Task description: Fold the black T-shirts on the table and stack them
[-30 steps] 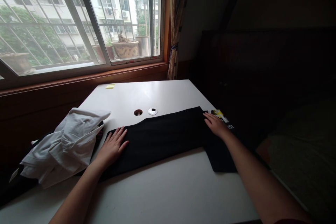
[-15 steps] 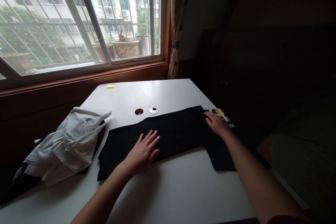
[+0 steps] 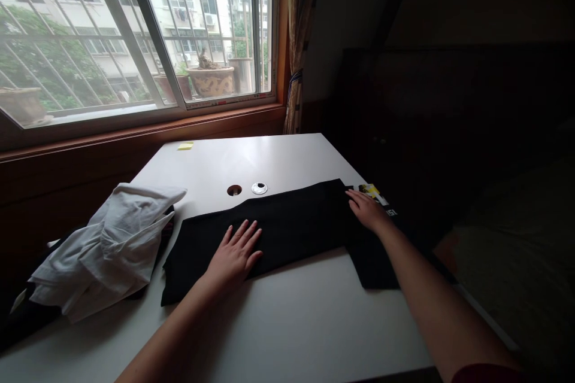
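Note:
A black garment (image 3: 296, 230) lies folded into a long strip across the white table (image 3: 314, 317); it looks like a T-shirt, with a sleeve-like flap hanging toward me on the right. My left hand (image 3: 236, 251) rests flat on the strip's left half, fingers spread. Farther right, my right hand (image 3: 367, 210) lies over the fabric beside a yellow and white print (image 3: 374, 192), its fingers stretched out and pointing left. Part of the garment near the table's right edge is hidden under my right hand and forearm.
A crumpled white garment (image 3: 108, 245) on top of dark cloth sits at the table's left edge. Beyond the strip are a round hole (image 3: 234, 190) and a silver ring-shaped cover (image 3: 259, 188). A yellow note (image 3: 185, 146) sticks near the back edge, below a barred window.
My left hand has slid slightly left along the black garment, its fingers spread flatter. The whole view has shifted a little; my right hand stays at the same spot on the cloth.

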{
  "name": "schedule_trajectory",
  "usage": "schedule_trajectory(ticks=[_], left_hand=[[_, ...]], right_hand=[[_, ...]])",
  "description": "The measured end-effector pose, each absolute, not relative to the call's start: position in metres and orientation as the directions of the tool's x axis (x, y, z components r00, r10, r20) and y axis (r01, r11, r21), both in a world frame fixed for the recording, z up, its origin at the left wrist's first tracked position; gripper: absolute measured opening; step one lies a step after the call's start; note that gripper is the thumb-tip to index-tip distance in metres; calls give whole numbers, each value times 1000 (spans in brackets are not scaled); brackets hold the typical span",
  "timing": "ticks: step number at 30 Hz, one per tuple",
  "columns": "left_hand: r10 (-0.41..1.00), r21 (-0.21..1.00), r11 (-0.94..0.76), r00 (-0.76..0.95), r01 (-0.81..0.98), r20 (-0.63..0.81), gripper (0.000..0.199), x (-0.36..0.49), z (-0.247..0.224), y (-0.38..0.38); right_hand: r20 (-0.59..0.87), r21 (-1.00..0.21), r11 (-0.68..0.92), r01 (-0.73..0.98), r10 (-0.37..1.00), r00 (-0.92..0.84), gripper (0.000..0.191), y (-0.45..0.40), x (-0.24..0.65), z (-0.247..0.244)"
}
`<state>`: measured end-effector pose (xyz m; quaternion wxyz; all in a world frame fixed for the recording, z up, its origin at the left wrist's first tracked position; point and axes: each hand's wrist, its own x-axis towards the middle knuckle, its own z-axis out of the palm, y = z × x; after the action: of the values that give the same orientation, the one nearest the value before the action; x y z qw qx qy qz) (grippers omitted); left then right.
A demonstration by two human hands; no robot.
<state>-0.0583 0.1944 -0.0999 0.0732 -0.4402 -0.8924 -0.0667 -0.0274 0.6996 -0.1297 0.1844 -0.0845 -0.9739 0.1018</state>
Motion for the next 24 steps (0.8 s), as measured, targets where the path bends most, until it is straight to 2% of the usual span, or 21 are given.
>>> schedule_trajectory(ticks=[8, 13, 16, 19, 24], left_hand=[[511, 9, 856, -848, 517, 142, 62, -97, -107, 117], [490, -27, 871, -861, 491, 139, 63, -99, -110, 101], [487, -22, 872, -861, 490, 148, 63, -97, -110, 103], [490, -31, 870, -858, 491, 154, 63, -96, -111, 106], [503, -92, 864, -849, 494, 160, 61, -90, -114, 100]], right_hand=[[345, -218, 968, 128, 199, -917, 51, 694, -26, -126], [366, -210, 964, 164, 233, -901, 50, 686, -26, -118], [438, -200, 968, 153, 228, -869, 50, 656, -33, -107], [452, -208, 977, -38, 62, -890, 53, 593, -43, -94], [270, -258, 883, -393, -325, -907, 61, 458, -46, -84]])
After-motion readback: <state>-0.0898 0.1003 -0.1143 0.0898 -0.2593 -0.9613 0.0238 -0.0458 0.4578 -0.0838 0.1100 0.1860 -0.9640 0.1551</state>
